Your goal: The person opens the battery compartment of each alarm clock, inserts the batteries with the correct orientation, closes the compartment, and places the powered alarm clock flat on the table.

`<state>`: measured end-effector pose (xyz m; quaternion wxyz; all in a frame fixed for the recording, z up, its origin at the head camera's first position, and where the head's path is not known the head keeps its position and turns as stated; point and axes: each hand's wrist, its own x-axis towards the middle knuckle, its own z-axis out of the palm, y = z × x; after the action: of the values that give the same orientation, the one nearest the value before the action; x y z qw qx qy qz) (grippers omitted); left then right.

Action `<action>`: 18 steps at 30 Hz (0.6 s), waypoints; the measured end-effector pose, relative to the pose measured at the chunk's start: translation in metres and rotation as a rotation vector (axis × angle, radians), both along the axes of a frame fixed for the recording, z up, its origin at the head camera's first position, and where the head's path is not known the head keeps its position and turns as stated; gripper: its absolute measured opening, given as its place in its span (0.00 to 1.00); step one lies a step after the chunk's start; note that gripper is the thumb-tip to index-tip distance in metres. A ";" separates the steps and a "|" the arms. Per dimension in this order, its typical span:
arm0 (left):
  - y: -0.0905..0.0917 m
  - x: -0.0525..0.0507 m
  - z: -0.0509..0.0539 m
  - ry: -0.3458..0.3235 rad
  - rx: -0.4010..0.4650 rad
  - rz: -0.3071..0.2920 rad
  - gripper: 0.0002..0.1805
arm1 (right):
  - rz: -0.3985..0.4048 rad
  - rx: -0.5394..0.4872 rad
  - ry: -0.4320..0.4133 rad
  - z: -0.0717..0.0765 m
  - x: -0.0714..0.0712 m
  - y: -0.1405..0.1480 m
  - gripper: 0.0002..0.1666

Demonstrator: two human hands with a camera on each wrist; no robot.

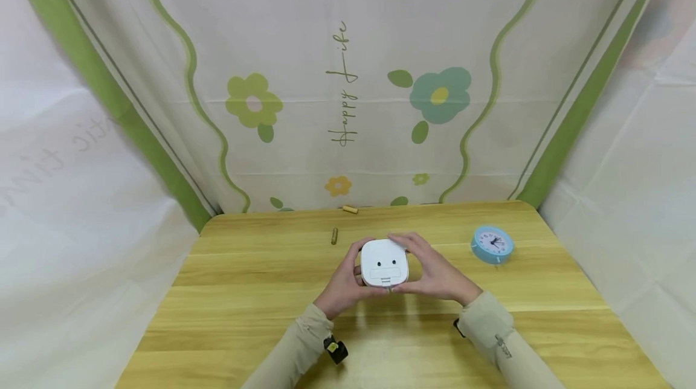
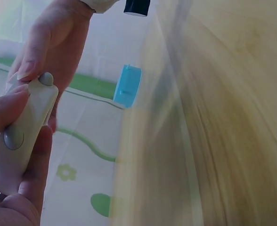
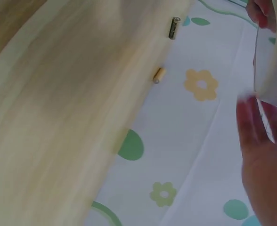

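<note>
Above the middle of the table, both hands hold up a white rounded-square device [image 1: 385, 263]. The side towards the head camera carries two small dark dots and a rectangular battery cover with a latch at its lower edge. My left hand [image 1: 349, 280] grips the left side, thumb below. My right hand [image 1: 439, 273] grips the right side, fingers at the top corner and thumb at the bottom. Grey oval buttons or feet show on the device's edge [image 2: 23, 141] in the left wrist view. A shiny far face of the device [image 3: 266, 61] shows in the right wrist view.
Behind the hands lie two loose batteries on the wooden table [image 1: 244, 292]: a dark one [image 1: 334, 236] and a yellowish one [image 1: 350, 209] near the back edge. A light-blue alarm clock [image 1: 492, 245] sits at the right. White printed curtains [image 1: 304, 75] surround the table's back and sides.
</note>
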<state>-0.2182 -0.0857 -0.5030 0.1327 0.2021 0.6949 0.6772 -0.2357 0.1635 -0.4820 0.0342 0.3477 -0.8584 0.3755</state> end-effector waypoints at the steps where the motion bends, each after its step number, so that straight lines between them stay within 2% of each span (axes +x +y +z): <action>1: 0.000 0.000 0.000 -0.001 0.008 -0.003 0.59 | 0.003 -0.006 0.026 0.001 0.001 -0.001 0.59; 4: -0.002 0.000 0.000 -0.006 0.019 -0.006 0.58 | 0.028 -0.037 0.155 0.005 0.004 -0.005 0.50; 8: -0.003 0.001 0.000 -0.012 0.028 -0.010 0.57 | 0.050 -0.054 0.432 0.012 0.008 -0.013 0.30; 11: -0.004 0.002 0.000 -0.017 0.038 -0.018 0.56 | 0.060 -0.033 0.591 0.017 0.011 -0.017 0.24; 13: -0.004 0.002 0.001 -0.019 0.046 -0.018 0.56 | 0.083 -0.026 0.649 0.018 0.012 -0.019 0.22; 18: -0.003 0.003 0.002 -0.011 0.038 -0.016 0.56 | 0.145 -0.030 0.725 0.021 0.016 -0.024 0.16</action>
<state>-0.2156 -0.0890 -0.5012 0.1382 0.2066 0.6795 0.6903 -0.2197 0.1394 -0.4614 0.3145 0.5174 -0.7581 0.2421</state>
